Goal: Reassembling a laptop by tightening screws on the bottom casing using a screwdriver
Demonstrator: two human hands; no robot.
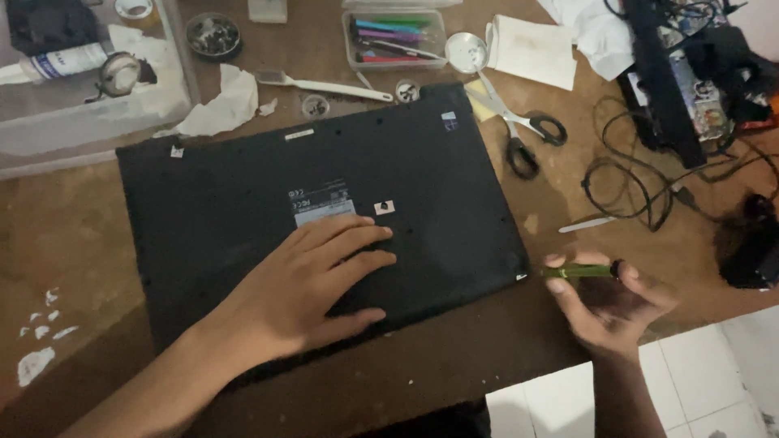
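One black laptop [324,219] lies upside down on the brown table [73,227], its long side running left to right. The left hand [312,280] rests flat and open on its base, near the front edge. The right hand [608,304] is closed around a green screwdriver [580,271], held level, its tip pointing left at the laptop's near right corner, just beside it. Scissors [519,130] lie further back.
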